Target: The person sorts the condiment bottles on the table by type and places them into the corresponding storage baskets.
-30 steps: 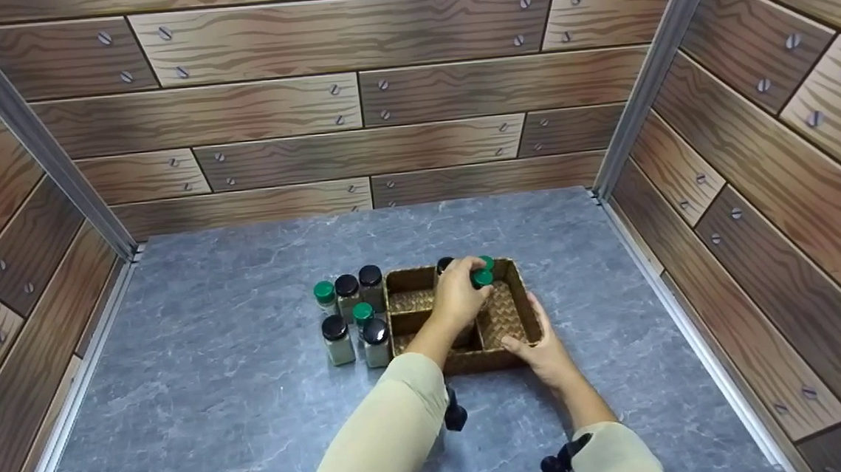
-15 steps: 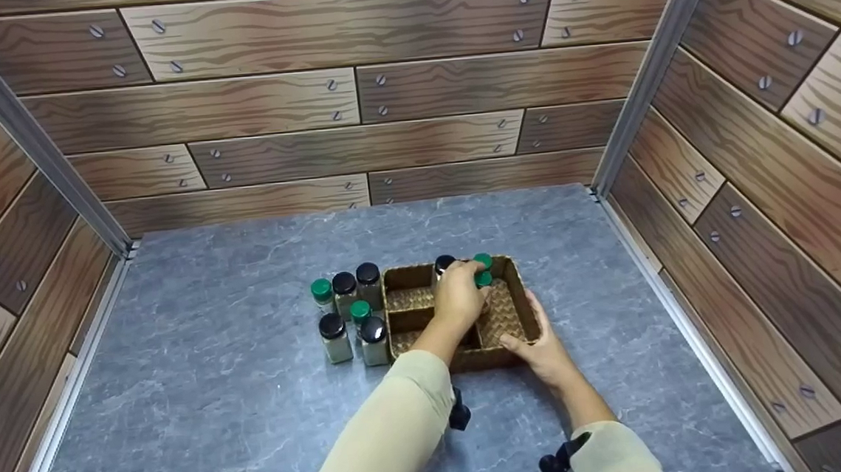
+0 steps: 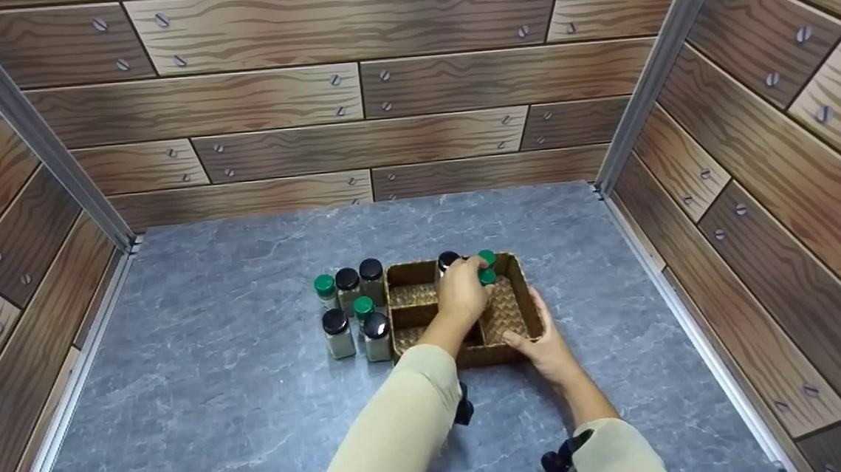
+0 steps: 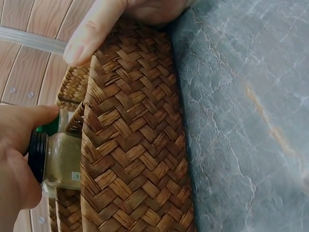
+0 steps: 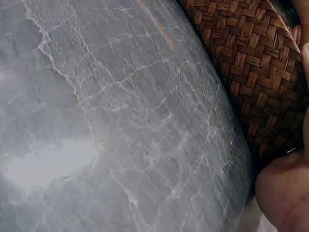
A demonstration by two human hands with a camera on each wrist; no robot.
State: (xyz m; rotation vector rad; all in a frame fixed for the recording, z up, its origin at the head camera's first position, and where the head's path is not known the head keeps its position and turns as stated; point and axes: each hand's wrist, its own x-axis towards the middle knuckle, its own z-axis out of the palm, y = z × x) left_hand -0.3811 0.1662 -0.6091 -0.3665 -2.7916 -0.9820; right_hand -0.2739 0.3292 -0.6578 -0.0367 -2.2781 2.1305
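Observation:
A woven basket (image 3: 418,314) with several compartments sits on the table, its near wall filling much of the left wrist view. My left hand (image 3: 461,292) reaches inside it, thumb and fingers pinching a green-capped spice jar (image 3: 488,277). A second green-capped jar (image 3: 486,258) stands just behind. To the left of the hand shows a black-capped jar (image 3: 449,259). In the left wrist view another black-capped jar (image 4: 63,159) is close beside the left hand, its base hidden behind the wall. My right hand (image 3: 551,351) grips the basket's right near corner, thumb over the rim.
Left of the basket stands a group of upright spice jars: black-capped ones, such as the front jar (image 3: 339,338), and green-capped ones, such as the back jar (image 3: 326,287). The grey marbled table (image 3: 234,316) is bounded by wood-patterned walls (image 3: 248,100).
The left hand and the green-capped jar in it have shifted slightly within the basket. The right hand keeps its grip. The head view has moved a little.

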